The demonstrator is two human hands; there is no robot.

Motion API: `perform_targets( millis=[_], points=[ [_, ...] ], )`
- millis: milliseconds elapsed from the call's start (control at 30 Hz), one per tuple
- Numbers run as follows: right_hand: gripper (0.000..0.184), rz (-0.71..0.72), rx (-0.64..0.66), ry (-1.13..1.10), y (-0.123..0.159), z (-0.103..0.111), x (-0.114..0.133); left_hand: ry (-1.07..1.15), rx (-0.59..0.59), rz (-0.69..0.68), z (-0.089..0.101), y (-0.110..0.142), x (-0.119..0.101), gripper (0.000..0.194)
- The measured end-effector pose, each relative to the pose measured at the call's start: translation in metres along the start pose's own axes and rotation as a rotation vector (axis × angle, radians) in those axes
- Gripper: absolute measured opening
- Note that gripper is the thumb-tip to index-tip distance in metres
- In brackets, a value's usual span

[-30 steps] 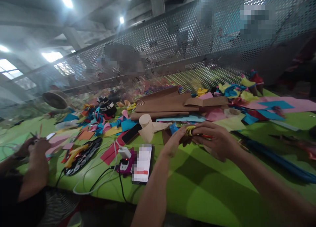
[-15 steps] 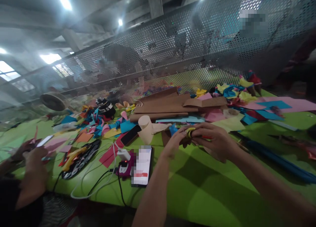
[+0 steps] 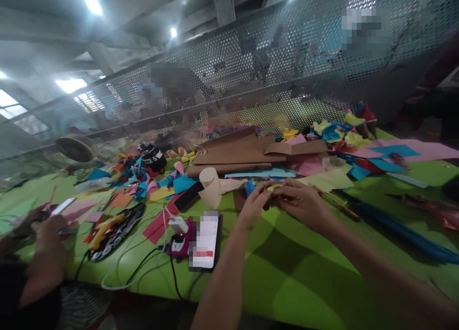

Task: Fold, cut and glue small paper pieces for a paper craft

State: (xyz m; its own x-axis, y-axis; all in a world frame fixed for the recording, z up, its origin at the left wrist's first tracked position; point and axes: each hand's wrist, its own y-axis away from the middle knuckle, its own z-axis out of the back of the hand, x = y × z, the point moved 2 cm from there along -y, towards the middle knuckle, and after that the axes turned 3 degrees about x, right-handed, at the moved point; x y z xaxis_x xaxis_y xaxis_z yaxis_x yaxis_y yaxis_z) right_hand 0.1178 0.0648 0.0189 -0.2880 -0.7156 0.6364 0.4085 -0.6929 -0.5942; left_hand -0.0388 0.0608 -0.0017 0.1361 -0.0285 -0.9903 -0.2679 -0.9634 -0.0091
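Note:
Above the green table (image 3: pixel 308 277), my left hand (image 3: pixel 254 206) and my right hand (image 3: pixel 299 198) meet with their fingers closed. Between the fingertips shows a small yellow curved thing (image 3: pixel 274 188), ring-like with bands; its exact kind cannot be made out. Both hands touch it, and the fingers hide part of it. Just left of my left hand stands a rolled cream paper cone (image 3: pixel 210 184). A piece of blue paper (image 3: pixel 250 187) lies close behind the left fingers.
Brown paper sheets (image 3: pixel 233 153) lie behind my hands. A lit phone (image 3: pixel 205 246), a purple power socket (image 3: pixel 179 244) and cables are to the left. A thin stick (image 3: pixel 339 203) and a dark blue umbrella-like object (image 3: pixel 398 229) lie right. At far left, another person's hands (image 3: pixel 50 225) hold a phone.
My right fingers have shifted and closed more over the yellow thing, which now shows less. A red bit seen by the right hand is out of sight. The view has moved slightly.

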Motion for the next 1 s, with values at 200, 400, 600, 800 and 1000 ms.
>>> perform_targets(
  millis=[200, 400, 600, 800, 1000],
  points=[
    [0.012, -0.035, -0.020, -0.061, 0.002, 0.000, -0.005, 0.036, -0.024, 0.019, -0.002, 0.001, -0.002, 0.037],
    [0.010, -0.007, -0.050, -0.079, 0.001, 0.003, -0.001, 0.104, 0.021, 0.024, -0.007, 0.003, -0.010, 0.039],
    [0.009, -0.022, -0.012, -0.080, 0.000, 0.005, 0.001, 0.111, 0.091, 0.055, -0.006, 0.003, -0.007, 0.046],
    [0.007, -0.090, -0.043, -0.154, 0.002, 0.007, 0.000, 0.102, 0.050, 0.057, -0.006, 0.001, -0.005, 0.046],
    [0.012, -0.216, -0.184, -0.216, 0.004, 0.012, -0.001, 0.106, 0.081, 0.072, -0.005, -0.001, -0.001, 0.050]
  ],
)
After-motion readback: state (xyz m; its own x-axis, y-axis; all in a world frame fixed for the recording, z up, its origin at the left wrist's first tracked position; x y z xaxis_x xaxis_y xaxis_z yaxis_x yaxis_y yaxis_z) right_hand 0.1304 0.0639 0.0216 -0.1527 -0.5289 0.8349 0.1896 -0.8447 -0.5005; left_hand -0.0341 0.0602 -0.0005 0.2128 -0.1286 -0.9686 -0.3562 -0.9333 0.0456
